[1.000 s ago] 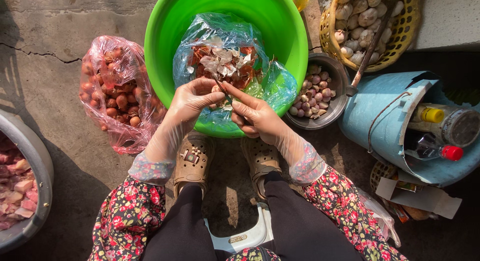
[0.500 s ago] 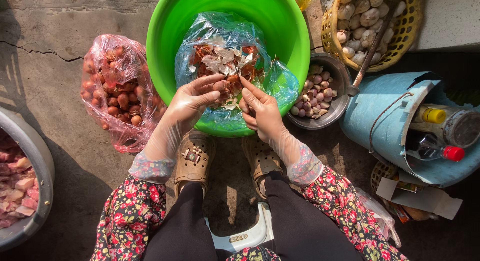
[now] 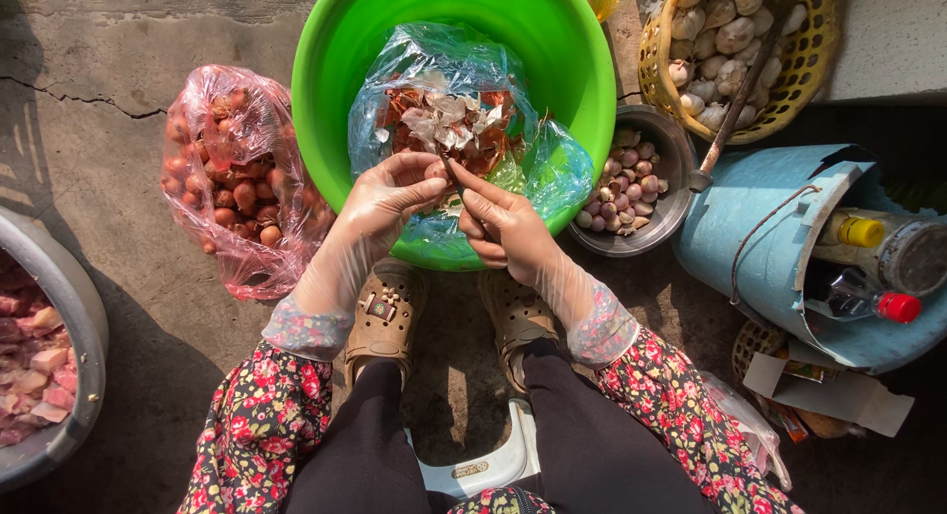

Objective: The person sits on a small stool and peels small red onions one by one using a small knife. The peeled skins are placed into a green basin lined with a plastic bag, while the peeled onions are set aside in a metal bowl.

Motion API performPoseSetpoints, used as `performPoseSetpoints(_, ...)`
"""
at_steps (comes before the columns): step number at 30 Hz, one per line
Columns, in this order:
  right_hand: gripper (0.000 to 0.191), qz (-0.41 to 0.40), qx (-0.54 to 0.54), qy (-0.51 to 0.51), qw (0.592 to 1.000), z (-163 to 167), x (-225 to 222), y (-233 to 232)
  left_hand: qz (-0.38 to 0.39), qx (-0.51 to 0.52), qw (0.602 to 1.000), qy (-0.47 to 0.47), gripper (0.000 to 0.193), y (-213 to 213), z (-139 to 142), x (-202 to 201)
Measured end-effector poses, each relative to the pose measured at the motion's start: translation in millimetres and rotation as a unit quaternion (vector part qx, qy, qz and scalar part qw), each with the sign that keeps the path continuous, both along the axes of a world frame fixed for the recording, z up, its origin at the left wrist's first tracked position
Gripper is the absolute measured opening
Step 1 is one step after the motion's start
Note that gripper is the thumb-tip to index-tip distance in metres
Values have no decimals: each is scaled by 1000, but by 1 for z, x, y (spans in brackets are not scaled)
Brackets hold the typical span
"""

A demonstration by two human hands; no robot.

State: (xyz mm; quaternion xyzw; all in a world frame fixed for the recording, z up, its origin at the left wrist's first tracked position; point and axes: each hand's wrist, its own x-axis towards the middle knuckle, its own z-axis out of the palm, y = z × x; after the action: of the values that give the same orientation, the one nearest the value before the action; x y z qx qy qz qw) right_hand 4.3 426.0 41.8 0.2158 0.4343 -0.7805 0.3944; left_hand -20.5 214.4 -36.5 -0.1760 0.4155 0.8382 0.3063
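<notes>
Concrete floor under green basin [image 3: 335,100]; gloved left hand [image 3: 390,193] and right hand [image 3: 503,228] pinched one small shallot [image 3: 441,171] between them, just nearside of peel-filled bag [image 3: 444,90], both hands equally close.

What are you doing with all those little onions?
A person sits over a green basin. Both gloved hands meet above it: the left hand and right hand pinch a small shallot. Papery skins lie in the plastic bag inside. Peeled ones fill a metal bowl alongside.

Small shallot [image 3: 441,169] pinched above green basin [image 3: 335,129]
</notes>
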Motion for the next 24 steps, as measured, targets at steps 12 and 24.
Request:
performPoseSetpoints(12, 53, -15, 234, 146, 961, -25, -4, 8, 6, 45, 999, -25, 47, -9, 3, -5)
performPoseSetpoints(24, 54, -66, 124, -8, 990, -14, -3, -5, -77, -141, 984, 77, 35, 8, 28, 2)
